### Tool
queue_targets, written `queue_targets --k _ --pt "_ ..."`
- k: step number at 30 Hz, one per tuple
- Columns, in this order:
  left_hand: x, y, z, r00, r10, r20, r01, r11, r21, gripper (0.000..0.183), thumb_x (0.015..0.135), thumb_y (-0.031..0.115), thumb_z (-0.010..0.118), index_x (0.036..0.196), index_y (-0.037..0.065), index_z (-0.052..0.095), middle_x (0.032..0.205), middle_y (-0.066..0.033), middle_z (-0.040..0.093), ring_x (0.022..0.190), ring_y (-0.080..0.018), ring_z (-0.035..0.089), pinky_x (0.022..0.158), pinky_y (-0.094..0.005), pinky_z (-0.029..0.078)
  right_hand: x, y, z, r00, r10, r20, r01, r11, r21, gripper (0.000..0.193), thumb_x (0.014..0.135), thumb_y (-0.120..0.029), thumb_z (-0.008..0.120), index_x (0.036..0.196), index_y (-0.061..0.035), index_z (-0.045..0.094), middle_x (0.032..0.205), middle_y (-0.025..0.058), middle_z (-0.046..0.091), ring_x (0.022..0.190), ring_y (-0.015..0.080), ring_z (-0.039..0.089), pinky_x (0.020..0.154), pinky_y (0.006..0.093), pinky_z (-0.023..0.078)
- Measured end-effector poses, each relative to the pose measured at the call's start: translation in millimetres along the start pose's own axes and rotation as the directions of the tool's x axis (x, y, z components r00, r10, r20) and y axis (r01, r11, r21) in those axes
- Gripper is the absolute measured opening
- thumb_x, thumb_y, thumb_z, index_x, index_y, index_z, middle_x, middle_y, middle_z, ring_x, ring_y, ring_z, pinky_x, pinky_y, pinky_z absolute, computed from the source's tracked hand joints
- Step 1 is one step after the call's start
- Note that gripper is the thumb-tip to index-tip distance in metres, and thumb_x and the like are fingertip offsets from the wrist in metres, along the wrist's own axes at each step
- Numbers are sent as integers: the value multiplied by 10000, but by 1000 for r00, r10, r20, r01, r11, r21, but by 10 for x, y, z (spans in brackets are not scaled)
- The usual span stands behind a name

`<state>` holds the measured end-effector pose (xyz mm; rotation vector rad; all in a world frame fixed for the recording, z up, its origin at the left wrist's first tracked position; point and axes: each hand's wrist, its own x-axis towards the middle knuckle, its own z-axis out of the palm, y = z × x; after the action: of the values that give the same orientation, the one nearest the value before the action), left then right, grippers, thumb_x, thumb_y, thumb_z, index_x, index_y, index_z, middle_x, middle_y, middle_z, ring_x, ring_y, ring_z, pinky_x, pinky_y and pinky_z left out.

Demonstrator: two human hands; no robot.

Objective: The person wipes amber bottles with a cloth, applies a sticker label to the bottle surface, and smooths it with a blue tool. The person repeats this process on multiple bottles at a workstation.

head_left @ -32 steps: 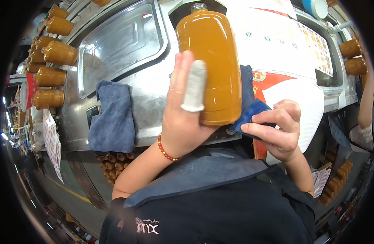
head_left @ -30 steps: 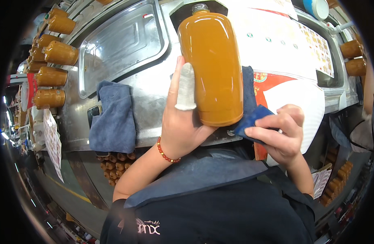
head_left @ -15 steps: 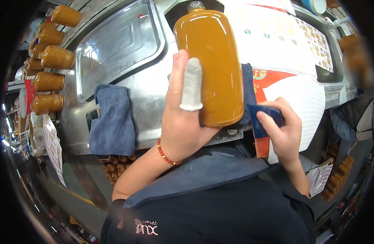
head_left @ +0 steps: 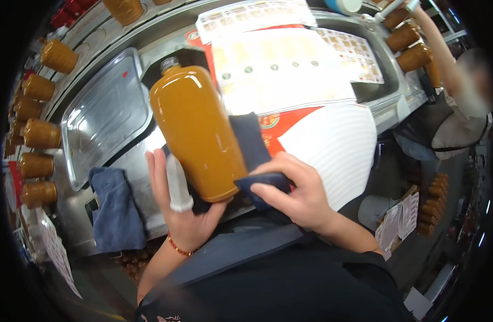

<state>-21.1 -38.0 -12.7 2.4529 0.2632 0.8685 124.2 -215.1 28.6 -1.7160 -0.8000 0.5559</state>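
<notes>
A glossy amber-brown bottle (head_left: 198, 131) with a clear neck lies slanted, its base toward me. My left hand (head_left: 184, 217) cradles its lower left side, the thumb at the base and the other fingers stretched along the side. A white finger cot (head_left: 177, 182) covers one of those fingers. My right hand (head_left: 297, 193) pinches a dark blue flat scraper (head_left: 265, 182), whose tip meets the bottle's lower right edge. Beneath the bottle is a dark blue cloth (head_left: 245, 139), partly hidden.
Left of the bottle lie a metal tray (head_left: 104, 115) and a folded blue cloth (head_left: 117, 212). White printed sheets (head_left: 284, 67) cover the bench to the right. Brown bottles (head_left: 42, 134) line the left side. Another person's arm (head_left: 442, 48) reaches in at the far right.
My view has swung, so the bench sits further left. My right hand has brought the scraper from beside the bottle to its lower right edge. The left hand keeps its place on the bottle.
</notes>
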Motion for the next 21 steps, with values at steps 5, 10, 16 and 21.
queue_targets --k 5,10,16,21 --pt "-136 -124 -157 888 448 102 -458 881 118 416 934 252 753 1245 -15 681 1362 -195 603 1293 -385 567 1042 -504 499 -35 267 -332 990 86 -109 -93 994 -59 168 910 -29 749 1070 1 708 862 30 614 791 99 583 712 249 470" --pt "57 -108 -170 842 530 105 -539 811 229 201 950 144 691 1141 116 744 1285 -25 685 1189 -225 647 1006 -397 528 103 150 -707 951 292 -100 -256 926 278 275 987 -84 706 1242 13 670 914 -11 669 817 52 630 735 208 517" --pt "296 -53 -185 771 608 192 -637 735 230 217 974 215 604 1102 126 755 1280 16 690 1262 -154 597 1050 -343 502 652 920 -2427 821 348 -452 -207 920 332 340 1095 -282 556 1256 -8 674 1039 7 735 787 77 645 720 254 556" --pt "492 77 -101 759 569 317 -637 750 178 149 941 209 618 983 159 752 1282 18 691 1326 -154 562 1104 -354 464 987 1142 -3283 699 502 -509 -364 863 351 380 1069 -391 593 1094 -26 697 840 7 676 701 97 642 596 268 537"
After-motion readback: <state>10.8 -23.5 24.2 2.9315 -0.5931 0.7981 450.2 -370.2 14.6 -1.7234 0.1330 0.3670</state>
